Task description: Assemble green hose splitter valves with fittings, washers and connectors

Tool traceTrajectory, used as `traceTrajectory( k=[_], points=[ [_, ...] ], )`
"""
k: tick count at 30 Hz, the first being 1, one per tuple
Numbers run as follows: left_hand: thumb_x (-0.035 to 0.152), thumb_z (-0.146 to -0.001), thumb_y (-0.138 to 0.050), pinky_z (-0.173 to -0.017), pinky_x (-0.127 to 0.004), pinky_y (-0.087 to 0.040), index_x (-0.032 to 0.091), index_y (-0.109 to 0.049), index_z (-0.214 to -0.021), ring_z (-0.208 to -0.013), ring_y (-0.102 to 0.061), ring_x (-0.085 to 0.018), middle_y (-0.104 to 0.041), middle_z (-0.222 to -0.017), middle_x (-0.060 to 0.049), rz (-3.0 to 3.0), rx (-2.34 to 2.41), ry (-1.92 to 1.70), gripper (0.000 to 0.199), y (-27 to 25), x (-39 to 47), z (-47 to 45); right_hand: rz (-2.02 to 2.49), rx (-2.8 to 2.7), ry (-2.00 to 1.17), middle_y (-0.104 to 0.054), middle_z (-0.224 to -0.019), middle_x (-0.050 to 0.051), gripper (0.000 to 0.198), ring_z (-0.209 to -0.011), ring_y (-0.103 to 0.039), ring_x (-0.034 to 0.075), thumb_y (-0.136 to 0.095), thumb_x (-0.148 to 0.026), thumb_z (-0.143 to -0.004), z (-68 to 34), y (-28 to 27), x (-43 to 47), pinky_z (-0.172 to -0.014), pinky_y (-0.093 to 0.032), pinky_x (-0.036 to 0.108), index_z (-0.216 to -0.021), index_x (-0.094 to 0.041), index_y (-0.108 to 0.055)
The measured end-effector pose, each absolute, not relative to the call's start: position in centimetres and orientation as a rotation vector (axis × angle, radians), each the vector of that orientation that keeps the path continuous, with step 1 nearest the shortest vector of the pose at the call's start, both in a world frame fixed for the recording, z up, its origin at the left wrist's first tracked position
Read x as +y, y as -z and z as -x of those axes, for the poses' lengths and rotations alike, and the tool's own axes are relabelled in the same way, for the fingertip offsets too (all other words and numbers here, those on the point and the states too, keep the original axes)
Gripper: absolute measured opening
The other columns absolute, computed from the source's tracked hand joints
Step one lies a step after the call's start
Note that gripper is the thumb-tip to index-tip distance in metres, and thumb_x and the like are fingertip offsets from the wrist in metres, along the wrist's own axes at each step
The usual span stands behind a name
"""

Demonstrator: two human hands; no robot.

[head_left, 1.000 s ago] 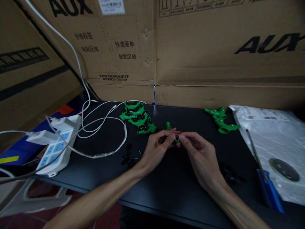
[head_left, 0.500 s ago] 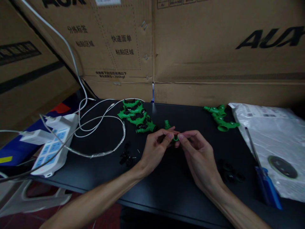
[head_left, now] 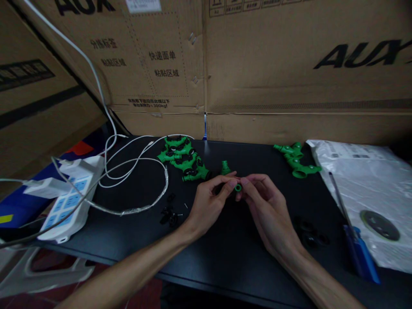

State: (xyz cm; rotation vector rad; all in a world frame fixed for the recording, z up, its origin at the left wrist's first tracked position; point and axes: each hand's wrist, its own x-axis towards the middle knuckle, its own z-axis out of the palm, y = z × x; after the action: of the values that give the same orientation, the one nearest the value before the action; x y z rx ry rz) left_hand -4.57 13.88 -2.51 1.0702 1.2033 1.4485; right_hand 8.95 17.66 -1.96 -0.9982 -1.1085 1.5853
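Note:
My left hand (head_left: 210,201) and my right hand (head_left: 267,206) meet over the middle of the black table. Between their thumbs and fingertips they pinch a small green plastic fitting (head_left: 237,187), its round open end facing me; the fingers cover the rest. Just behind the left fingers stands another green piece (head_left: 225,167), partly hidden, and I cannot tell whether it joins the held one. A cluster of green Y-shaped hose connectors (head_left: 183,159) with black parts lies behind on the left. More green connectors (head_left: 298,161) lie at the back right.
Small black parts (head_left: 169,214) and thin pins lie left of my hands; black rings (head_left: 310,234) lie right. A blue-handled screwdriver (head_left: 360,253) rests beside a white plastic bag (head_left: 363,180). Left are a power strip (head_left: 72,201) and white cables (head_left: 128,212). Cardboard boxes (head_left: 257,64) wall the back.
The held fitting has tipped slightly, so its round opening shows more plainly. Both hands keep nearly the same place and pinch. The view has shifted a little.

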Motion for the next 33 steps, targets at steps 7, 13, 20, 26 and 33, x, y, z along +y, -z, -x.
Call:
traceTrajectory(
  k=[7,13,20,26,33],
  points=[
    [0.026,-0.093,-0.073,-0.106,-0.036,-0.053,0.022,-0.072,-0.111,-0.120,-0.068,-0.021,-0.074,-0.120,-0.007,-1.748,1.287,-1.348,0.019,2.5,13.5,5.0,1.113,-1.219,-1.656,-0.072,-0.099,0.003,0.041,-0.089,-0.066,0.018,-0.081,-0.052,-0.078,-10.3,1.4,20.3,-0.063,-0.051,0.024,-0.107,-0.024,-0.075],
    [0.022,-0.101,-0.059,-0.105,-0.037,-0.055,0.016,-0.072,-0.113,-0.115,-0.068,-0.023,-0.074,-0.114,-0.010,-2.410,1.165,-1.055,0.019,2.7,13.5,5.1,1.015,-1.244,-1.898,-0.072,-0.083,0.002,0.036,-0.070,-0.063,0.012,-0.086,-0.048,-0.073,-9.9,1.1,19.9,-0.053,-0.044,0.020,-0.092,-0.018,-0.078],
    [0.033,-0.097,-0.067,-0.102,-0.038,-0.055,0.020,-0.070,-0.120,-0.121,-0.062,-0.025,-0.072,-0.121,-0.010,-2.496,1.280,-1.211,0.027,1.6,12.1,4.5,0.981,-1.028,-1.711,-0.075,-0.094,0.001,0.033,-0.086,-0.070,0.017,-0.083,-0.048,-0.077,-11.4,0.3,21.8,-0.068,-0.054,0.025,-0.094,-0.022,-0.074],
    [0.035,-0.099,-0.062,-0.091,-0.038,-0.055,0.017,-0.074,-0.115,-0.101,-0.062,-0.023,-0.071,-0.105,-0.008,-2.556,1.252,-0.620,0.027,2.4,12.9,2.1,0.974,-0.952,-1.725,-0.076,-0.113,0.007,0.034,-0.103,-0.072,0.026,-0.073,-0.054,-0.084,-12.7,-0.5,22.7,-0.077,-0.062,0.039,-0.096,-0.022,-0.073],
    [0.026,-0.096,-0.068,-0.105,-0.040,-0.050,0.018,-0.074,-0.106,-0.111,-0.064,-0.023,-0.070,-0.110,-0.006,-2.383,1.253,-0.577,0.015,3.0,13.9,0.8,0.941,-1.087,-1.756,-0.079,-0.104,0.007,0.025,-0.093,-0.073,0.022,-0.078,-0.040,-0.081,-12.1,-0.5,21.7,-0.066,-0.057,0.029,-0.096,-0.021,-0.071]
  ],
)
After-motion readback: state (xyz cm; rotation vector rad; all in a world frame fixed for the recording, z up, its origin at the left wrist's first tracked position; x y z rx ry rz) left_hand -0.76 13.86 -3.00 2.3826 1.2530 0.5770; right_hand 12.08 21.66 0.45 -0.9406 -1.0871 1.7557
